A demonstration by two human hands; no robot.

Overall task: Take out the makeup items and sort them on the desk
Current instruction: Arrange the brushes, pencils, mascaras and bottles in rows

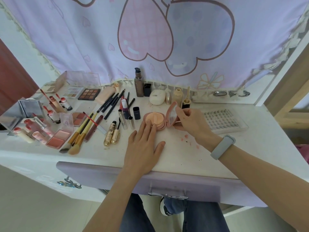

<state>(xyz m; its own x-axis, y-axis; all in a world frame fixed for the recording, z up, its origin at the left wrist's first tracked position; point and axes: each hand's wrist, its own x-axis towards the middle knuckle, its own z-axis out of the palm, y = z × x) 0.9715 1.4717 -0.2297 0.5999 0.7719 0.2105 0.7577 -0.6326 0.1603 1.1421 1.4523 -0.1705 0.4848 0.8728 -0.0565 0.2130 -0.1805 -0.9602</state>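
Sitting at a white desk (175,158), the person has knees in blue jeans (197,218) below a lilac drawer (103,174) with a metal handle (168,195).

Left hand (143,148): fingers straight, lying flat on the desk; fingertips press the near edge of the peach puff (153,121) inside the open pink compact (158,122).

Right hand (189,122): grey wristband (223,147) on the wrist; fingers and thumb pinch the raised lid (172,114) of the compact, which stands nearly upright on its hinge. The compact sits at the middle of the desk, between the two hands.

Readable writing: only "EYES" on the gold tube (111,133) left of the left hand. Other labels are too small to read.

Pink smears (186,137) mark the desk near the right wrist.

Left: brushes (78,138), blush palette (58,138), red-capped bottles (53,114). Right: clear lash tray (222,120).

Further back: dark pencils (113,102), brown eyeshadow palette (89,94), tall pump bottle (139,82), white case (157,97).

Behind the desk hangs a lilac curtain (66,30) printed with a pink heart (145,34) and a lilac heart.
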